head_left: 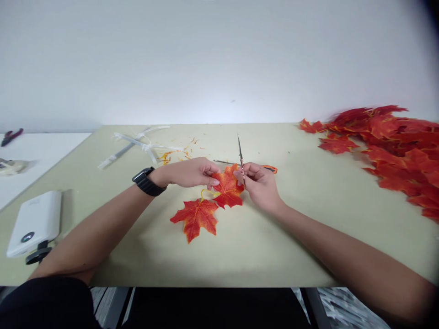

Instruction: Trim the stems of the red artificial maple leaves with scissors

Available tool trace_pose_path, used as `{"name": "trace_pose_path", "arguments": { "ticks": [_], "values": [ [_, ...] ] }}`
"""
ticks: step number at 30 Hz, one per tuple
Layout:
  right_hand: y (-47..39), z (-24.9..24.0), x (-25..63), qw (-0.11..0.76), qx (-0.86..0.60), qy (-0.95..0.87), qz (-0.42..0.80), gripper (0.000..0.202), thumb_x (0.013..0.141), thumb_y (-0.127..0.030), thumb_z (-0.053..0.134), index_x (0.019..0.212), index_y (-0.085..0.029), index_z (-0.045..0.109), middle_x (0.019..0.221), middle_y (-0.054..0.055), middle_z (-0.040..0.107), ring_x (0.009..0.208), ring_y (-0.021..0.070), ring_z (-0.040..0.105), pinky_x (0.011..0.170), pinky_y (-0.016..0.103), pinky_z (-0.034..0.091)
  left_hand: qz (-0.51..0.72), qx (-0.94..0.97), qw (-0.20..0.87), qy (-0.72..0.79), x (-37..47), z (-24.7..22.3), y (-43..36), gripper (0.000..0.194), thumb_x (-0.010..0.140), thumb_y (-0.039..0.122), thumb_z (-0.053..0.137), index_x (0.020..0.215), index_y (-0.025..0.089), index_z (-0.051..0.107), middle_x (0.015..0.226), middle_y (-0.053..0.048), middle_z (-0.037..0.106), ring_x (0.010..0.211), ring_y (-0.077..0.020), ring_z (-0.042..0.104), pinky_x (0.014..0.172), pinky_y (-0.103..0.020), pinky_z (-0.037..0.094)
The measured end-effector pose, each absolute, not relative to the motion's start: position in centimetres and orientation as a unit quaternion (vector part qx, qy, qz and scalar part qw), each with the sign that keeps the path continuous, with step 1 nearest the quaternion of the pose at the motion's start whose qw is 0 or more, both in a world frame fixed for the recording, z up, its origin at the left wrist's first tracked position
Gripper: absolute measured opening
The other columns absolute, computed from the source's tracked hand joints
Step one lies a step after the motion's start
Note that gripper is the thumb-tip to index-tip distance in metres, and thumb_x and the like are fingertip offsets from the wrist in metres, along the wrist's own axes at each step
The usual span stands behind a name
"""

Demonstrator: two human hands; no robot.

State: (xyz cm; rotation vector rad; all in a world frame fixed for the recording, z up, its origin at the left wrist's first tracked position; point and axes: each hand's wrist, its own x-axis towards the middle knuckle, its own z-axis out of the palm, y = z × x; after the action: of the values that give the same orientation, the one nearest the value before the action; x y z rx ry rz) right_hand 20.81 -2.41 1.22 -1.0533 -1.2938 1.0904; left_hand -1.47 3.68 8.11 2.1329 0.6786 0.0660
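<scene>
My left hand (195, 172) pinches the left edge of a red-orange artificial maple leaf (229, 188). Below it on the table, a second artificial maple leaf (196, 219) lies flat, and a yellow stem loops between the two. At the upper leaf's right edge, my right hand (262, 185) is closed around a slender pointed tool (240, 157), dark at the tip and copper-coloured lower down. This tool points up, away from the leaf. Its exact kind is unclear. Behind my right hand lies an orange-handled tool (270, 168) with a thin metal shaft, partly hidden.
A large pile of red maple leaves (394, 151) covers the right side. Yellow and red clippings (166, 157) are scattered behind my left hand, near clear plastic strips (137, 141). A white power bank (36, 224) lies by my left forearm. Dark-handled pliers (12, 136) rest far left.
</scene>
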Motion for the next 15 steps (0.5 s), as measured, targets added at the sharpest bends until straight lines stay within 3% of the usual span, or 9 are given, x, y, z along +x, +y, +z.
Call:
{"name": "trace_pose_path", "arguments": {
  "ticks": [6,15],
  "values": [
    [-2.4,1.2,20.9,0.545,-0.436,-0.553,0.455,0.035,0.080,-0.043,0.077,0.071,-0.019,0.053,0.063,-0.002,0.054,0.058,0.0100,0.047,0.055,0.024,0.042,0.020,0.854,0.427,0.296,-1.9,8.6,3.8,0.023,0.092,0.039,0.062,0.086,0.018,0.068,0.075,0.001,0.062,0.066,-0.0115,0.053,0.061,-0.025,0.038],
    [-2.6,1.3,20.7,0.544,-0.437,-0.546,0.465,0.040,0.079,-0.047,0.079,0.070,-0.020,0.052,0.062,-0.003,0.049,0.058,0.0100,0.043,0.054,0.025,0.039,-0.017,0.865,0.398,0.306,-3.5,14.1,-0.4,0.027,0.088,0.043,0.068,0.072,0.021,0.068,0.062,0.001,0.061,0.055,-0.0109,0.051,0.054,-0.026,0.035]
  ]
}}
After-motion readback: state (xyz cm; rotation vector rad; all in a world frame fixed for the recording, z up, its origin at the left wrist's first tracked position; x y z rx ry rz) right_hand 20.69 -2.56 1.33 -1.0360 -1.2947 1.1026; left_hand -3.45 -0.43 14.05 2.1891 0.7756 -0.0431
